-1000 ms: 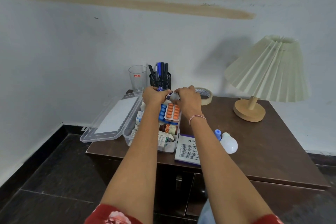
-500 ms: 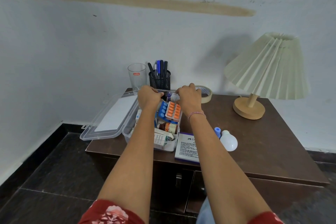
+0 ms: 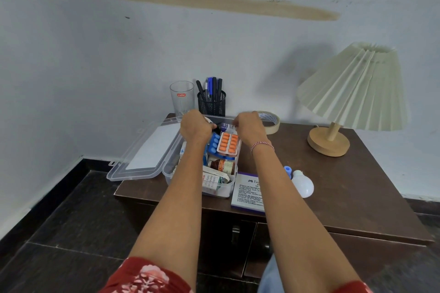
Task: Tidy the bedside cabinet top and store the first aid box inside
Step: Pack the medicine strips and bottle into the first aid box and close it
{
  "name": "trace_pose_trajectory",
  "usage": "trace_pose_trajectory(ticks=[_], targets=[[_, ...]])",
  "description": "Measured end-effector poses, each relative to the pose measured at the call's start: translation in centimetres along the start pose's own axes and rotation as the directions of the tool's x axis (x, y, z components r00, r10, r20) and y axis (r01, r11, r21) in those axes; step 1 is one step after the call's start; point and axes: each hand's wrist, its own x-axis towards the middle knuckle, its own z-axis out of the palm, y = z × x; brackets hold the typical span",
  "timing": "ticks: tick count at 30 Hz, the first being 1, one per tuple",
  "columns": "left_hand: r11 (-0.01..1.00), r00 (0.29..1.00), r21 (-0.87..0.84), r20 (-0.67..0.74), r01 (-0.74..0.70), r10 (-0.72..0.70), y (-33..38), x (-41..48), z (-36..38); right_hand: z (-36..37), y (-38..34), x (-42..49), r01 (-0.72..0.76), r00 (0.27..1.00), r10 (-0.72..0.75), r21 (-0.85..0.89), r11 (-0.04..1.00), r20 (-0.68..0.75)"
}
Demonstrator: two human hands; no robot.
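Box: 1 clear first aid box (image 3: 221, 192), on left part of cabinet top (image 3: 357, 185), near front edge; not inside cabinet.
Lid: 1, clear (image 3: 147, 152), swung open to the left, overhangs cabinet's left edge.
Left hand (image 3: 195, 126): at far end of box, fingers curled down. Grip looks closed, but can't tell if it's on the rim or on sth inside.
Right hand (image 3: 250, 127): also at far end, near left hand w/ a gap between them. Fingers curled; can't tell what the grip closes on. 1 red-white thread bracelet (image 3: 262, 145) on wrist.
Box contents: 1 orange blister pack (image 3: 228, 145) on top of 1 blue blister pack (image 3: 213, 143); 1 brown bottle (image 3: 222, 166) lying down; cartons (image 3: 213, 179) at near end, count unclear.
Behind box: 1 glass (image 3: 182, 97), 1 black mesh pen holder (image 3: 212, 105) w/ pens, 1 blue, rest dark.
Tape: 1 roll (image 3: 271, 122), just right of right hand.
Lamp: 1, pleated shade (image 3: 352, 88), far right of top.
Right of box: 1 purple-white carton (image 3: 247, 194) touching box, flat; 1 white bulb (image 3: 302, 184) w/ 1 small blue piece (image 3: 288, 171) beside it.
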Motion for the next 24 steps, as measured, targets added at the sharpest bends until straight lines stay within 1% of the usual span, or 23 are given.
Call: trace_pose_trajectory(ticks=[7, 9, 15, 18, 24], targets=[[0.999, 0.999, 0.027, -0.008, -0.036, 0.036, 0.0, 0.0, 0.3, 0.3, 0.3, 0.1, -0.026, 1.000, 0.026, 0.041, 0.999, 0.009], [0.998, 0.998, 0.044, -0.034, -0.052, 0.054, -0.1, -0.2, 0.3, 0.3, 0.2, 0.1, -0.021, 1.000, 0.021, 0.061, 0.998, 0.005], [0.994, 0.989, 0.083, -0.126, -0.067, 0.077, -0.3, -1.1, -0.3, -0.4, -0.5, -0.7, 0.089, 0.995, -0.085, 0.087, 0.992, -0.050], [0.990, 0.974, 0.098, -0.191, -0.104, 0.121, 0.1, -2.0, -0.8, -1.1, -0.5, -1.1, 0.122, 0.989, -0.113, 0.095, 0.988, -0.092], [0.975, 0.950, 0.188, -0.266, -0.116, 0.164, -1.4, -3.6, -3.3, -1.3, -1.1, -2.2, 0.184, 0.983, -0.179, 0.144, 0.972, -0.042]])
